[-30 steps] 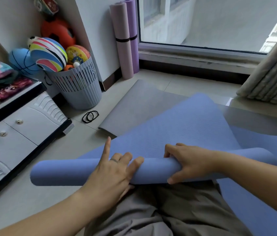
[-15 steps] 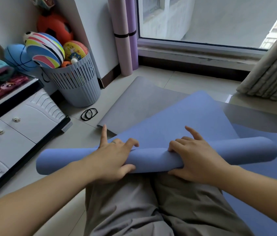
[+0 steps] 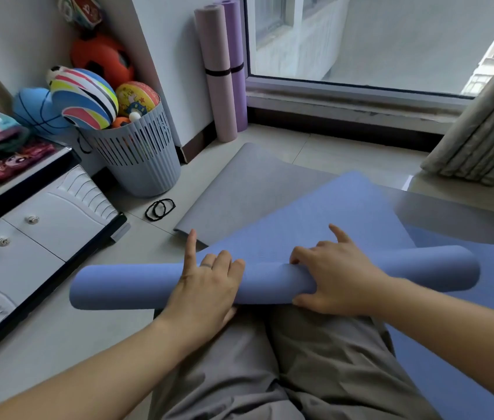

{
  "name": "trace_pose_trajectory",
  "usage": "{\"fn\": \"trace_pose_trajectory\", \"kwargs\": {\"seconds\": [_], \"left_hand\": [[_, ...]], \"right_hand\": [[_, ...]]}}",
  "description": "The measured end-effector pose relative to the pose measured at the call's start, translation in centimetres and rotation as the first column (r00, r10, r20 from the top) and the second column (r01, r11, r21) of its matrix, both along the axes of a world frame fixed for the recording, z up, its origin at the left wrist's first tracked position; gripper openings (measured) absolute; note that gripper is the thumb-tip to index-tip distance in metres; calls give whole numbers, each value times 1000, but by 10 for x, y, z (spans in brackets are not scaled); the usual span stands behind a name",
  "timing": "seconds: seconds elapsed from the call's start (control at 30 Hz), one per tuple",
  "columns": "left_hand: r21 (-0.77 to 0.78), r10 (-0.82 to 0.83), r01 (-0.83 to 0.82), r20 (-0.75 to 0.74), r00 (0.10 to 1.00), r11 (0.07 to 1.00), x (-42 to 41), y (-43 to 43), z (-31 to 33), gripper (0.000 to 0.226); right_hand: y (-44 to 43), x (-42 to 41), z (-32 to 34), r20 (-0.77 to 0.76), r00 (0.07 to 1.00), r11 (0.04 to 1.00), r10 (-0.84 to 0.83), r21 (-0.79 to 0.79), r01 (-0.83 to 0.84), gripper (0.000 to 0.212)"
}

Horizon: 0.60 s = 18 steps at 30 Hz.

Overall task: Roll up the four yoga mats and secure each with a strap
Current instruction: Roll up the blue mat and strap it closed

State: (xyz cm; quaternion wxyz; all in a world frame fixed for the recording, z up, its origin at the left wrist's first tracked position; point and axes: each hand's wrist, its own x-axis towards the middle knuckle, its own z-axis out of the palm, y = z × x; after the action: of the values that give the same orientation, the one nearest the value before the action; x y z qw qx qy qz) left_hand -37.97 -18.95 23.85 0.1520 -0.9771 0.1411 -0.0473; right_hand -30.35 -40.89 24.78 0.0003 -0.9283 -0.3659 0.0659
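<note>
Left hand [image 3: 206, 286], right hand [image 3: 333, 277] grip blue mat [image 3: 124, 286] (index fingers [image 3: 190, 250] lifted).

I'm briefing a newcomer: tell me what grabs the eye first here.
The blue mat, half rolled in the foreground, with the left hand and right hand gripping the roll. Behind, a grey basket of bright balls at left, and two strapped purple rolls against the wall.
</note>
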Motion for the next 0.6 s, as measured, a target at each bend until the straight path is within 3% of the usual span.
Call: {"fn": "trace_pose_trajectory", "kwargs": {"seconds": [0.1, 0.3, 0.43, 0.53, 0.6], "left_hand": [[-36, -37, 38, 22, 999, 999, 7, 11, 13, 56], [-110, -92, 112, 173, 981, 988, 24, 19, 79, 47], [-97, -241, 243, 38, 970, 965, 3, 0, 81, 45], [-80, -262, 255, -97, 960, 964, -13, -10, 60, 41], [-69, -250, 241, -219, 943, 968, -17, -14, 45, 41]], "right_hand": [[1, -11, -10, 237, 970, 998, 60, 15, -65, 55], [-6, 13, 61, 393, 919, 980, 45, 163, -118, 52], [-24, -5, 66, 211, 970, 989, 120, 62, -136, 54], [-31, -24, 46, -25, 991, 988, 129, -79, -131, 55], [-31, -30, 31, -129, 981, 983, 147, -92, -160, 58]]}}
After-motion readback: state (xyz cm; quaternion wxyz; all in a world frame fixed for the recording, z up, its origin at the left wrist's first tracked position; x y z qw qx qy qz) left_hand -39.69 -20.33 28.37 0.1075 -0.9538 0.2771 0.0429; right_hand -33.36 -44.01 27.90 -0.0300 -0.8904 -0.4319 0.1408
